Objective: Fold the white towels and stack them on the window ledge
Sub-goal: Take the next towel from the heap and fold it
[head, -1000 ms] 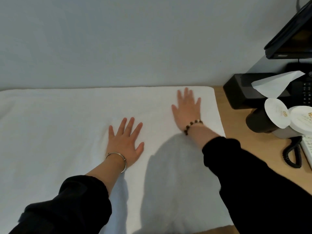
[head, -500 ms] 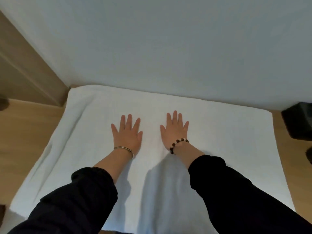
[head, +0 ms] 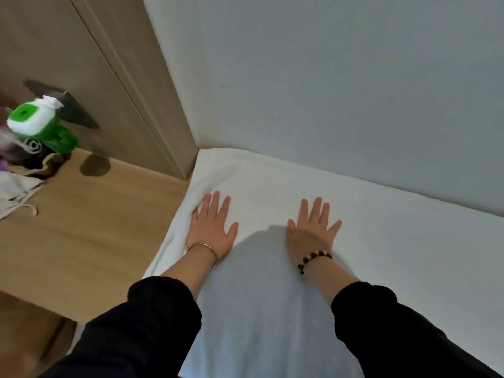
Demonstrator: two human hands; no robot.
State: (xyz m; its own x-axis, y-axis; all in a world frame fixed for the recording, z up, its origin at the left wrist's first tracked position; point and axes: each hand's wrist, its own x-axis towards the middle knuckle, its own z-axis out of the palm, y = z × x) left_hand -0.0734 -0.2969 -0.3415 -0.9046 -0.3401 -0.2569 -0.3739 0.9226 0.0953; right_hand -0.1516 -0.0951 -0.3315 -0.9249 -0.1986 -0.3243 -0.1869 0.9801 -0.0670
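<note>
both hands lay flat, fingers spread, pressing the white towel [head: 381, 241] on the wooden surface [head: 81, 236]. the left hand [head: 212, 227] sat just inside its short left edge; its long axis ran rightward past the right hand [head: 311, 230], likely favouring a left-hand fold.

I am seeing a light wooden top [head: 90, 236], a white towel [head: 395, 241] lying spread on its right part, a pale cloth bag [head: 13, 192] lying far left.
</note>
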